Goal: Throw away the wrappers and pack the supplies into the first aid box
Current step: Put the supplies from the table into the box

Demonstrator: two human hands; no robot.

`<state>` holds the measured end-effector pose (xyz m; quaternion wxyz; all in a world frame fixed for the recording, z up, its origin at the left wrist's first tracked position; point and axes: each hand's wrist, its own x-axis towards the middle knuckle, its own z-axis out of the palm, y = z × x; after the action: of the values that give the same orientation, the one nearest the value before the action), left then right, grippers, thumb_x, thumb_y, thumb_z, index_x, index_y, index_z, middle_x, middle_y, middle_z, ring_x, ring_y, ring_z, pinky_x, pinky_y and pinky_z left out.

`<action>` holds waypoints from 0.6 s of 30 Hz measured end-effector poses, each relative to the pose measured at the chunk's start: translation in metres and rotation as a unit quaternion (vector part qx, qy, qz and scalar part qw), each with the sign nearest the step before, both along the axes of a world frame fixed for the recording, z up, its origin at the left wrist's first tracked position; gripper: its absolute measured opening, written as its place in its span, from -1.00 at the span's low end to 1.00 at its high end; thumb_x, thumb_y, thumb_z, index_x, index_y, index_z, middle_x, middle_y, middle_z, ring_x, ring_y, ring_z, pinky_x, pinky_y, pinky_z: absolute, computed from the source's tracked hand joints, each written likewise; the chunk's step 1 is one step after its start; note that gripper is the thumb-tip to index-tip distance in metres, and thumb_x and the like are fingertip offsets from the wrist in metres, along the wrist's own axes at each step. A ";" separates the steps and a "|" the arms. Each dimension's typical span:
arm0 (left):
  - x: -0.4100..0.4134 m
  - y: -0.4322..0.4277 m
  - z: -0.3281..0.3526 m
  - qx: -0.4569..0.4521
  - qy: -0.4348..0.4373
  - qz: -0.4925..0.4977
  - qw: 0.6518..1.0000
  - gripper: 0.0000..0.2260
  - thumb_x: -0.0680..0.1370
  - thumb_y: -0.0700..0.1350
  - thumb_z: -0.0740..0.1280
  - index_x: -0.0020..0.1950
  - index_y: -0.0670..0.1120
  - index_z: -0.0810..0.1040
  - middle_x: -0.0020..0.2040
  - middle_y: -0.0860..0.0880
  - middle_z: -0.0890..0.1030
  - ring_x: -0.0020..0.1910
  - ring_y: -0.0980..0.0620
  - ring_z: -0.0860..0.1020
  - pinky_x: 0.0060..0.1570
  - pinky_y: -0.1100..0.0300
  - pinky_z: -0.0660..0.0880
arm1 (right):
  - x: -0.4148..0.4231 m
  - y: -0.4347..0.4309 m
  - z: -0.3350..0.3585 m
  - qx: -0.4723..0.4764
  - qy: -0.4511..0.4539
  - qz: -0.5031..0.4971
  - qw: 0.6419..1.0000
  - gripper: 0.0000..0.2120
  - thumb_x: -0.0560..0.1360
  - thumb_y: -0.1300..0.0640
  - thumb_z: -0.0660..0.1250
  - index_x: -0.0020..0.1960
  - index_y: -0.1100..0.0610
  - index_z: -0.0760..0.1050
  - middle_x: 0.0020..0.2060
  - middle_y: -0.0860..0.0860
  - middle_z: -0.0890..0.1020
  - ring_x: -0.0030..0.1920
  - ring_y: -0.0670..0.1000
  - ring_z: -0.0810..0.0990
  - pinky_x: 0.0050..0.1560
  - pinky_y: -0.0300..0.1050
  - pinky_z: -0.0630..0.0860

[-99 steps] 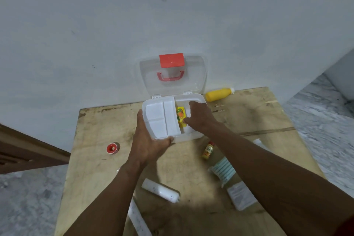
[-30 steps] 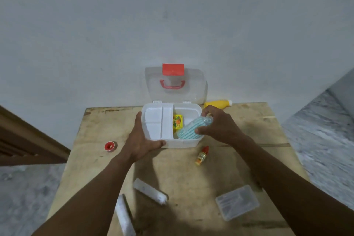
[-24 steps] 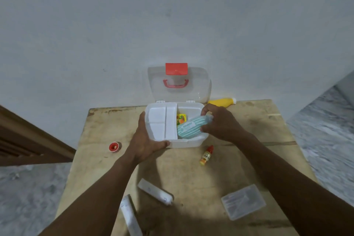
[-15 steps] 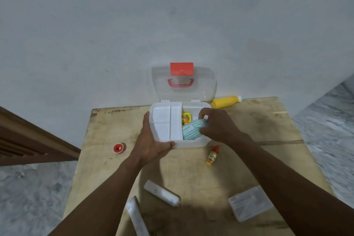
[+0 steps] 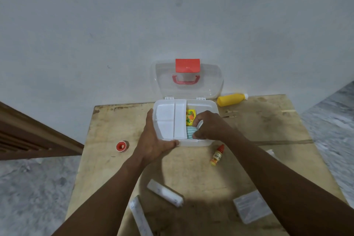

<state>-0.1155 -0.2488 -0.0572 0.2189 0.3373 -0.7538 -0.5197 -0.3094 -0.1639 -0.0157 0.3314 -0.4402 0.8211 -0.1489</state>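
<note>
Two hands pack an open first aid box (image 5: 203, 142) on a wooden worktop (image 5: 191, 166).

The white box sits at the far middle of the worktop, its clear lid (image 5: 188, 79) with a red latch and handle standing open against the wall. The right hand (image 5: 209, 127) reaches inside, its grip closed on a teal striped packet (image 5: 190, 132), low in the right compartment beside a yellow carton (image 5: 191, 117). The left hand (image 5: 153, 142) grasps the box's near left corner, beside a white insert tray (image 5: 169, 120). Outside lie a small dropper bottle (image 5: 217, 155), a yellow bottle (image 5: 230, 99), a red tape roll (image 5: 122, 146), two white wrapped rolls (image 5: 164, 192) and a clear flat case (image 5: 251, 209).
</note>
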 end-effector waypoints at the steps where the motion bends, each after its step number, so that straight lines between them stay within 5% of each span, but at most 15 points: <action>1: 0.000 0.000 0.000 -0.001 -0.003 0.000 1.000 -0.06 0.24 -0.13 0.65 0.46 0.03 0.16 0.26 0.16 0.42 0.23 0.24 0.46 0.08 0.36 0.52 | 0.002 -0.001 -0.002 -0.002 -0.006 -0.001 1.000 -0.68 0.28 0.16 0.61 0.00 0.13 0.64 -0.04 -0.01 0.57 -0.08 -0.05 0.50 -0.22 -0.26 0.38; 10: 0.000 0.001 0.001 0.015 -0.001 0.011 1.000 -0.06 0.21 -0.06 0.63 0.45 0.09 0.16 0.25 0.18 0.43 0.23 0.23 0.45 0.08 0.32 0.52 | 0.013 -0.008 -0.011 -0.003 -0.027 -0.016 0.999 -0.69 0.32 0.23 0.58 0.02 0.30 0.65 -0.08 0.07 0.58 0.09 0.12 0.60 -0.08 -0.22 0.38; 18: 0.000 0.003 0.002 0.009 0.008 0.012 1.000 -0.08 0.21 -0.06 0.62 0.44 0.06 0.18 0.26 0.13 0.44 0.24 0.19 0.47 0.10 0.24 0.54 | 0.021 -0.015 -0.019 0.005 0.008 -0.045 0.999 -0.68 0.30 0.16 0.59 -0.04 0.27 0.60 -0.10 0.16 0.68 -0.03 0.14 0.64 0.04 0.02 0.60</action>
<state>-0.1155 -0.2463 -0.0554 0.2277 0.3440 -0.7435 -0.5263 -0.2889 -0.1793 -0.0347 0.3199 -0.4023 0.8435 -0.1562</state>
